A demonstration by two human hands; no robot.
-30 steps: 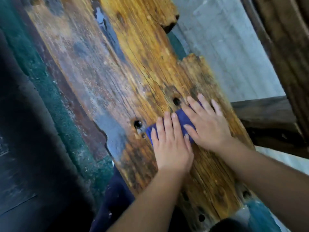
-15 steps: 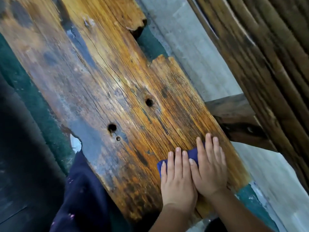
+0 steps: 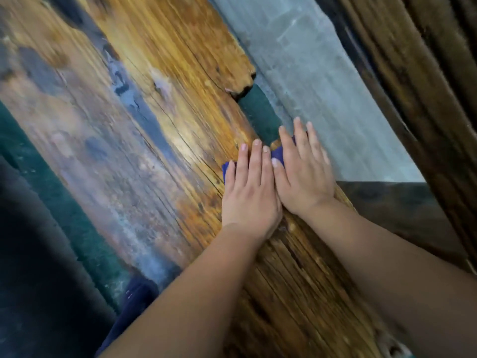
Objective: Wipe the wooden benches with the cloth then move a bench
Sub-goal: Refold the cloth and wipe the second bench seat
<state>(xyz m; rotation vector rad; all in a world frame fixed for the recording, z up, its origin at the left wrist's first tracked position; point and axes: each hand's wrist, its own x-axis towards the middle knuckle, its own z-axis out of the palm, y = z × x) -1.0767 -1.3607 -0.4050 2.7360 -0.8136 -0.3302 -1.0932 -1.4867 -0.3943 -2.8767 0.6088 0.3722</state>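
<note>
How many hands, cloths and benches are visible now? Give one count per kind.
Hands: 2, left hand and right hand
Cloths: 1, blue cloth
Benches: 1, bench
Total: 4

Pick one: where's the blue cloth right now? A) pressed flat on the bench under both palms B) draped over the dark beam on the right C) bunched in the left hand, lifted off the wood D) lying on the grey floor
A: both the left hand and right hand lie flat, side by side, on the blue cloth, pinning it to the wooden bench near its notched edge.
</note>
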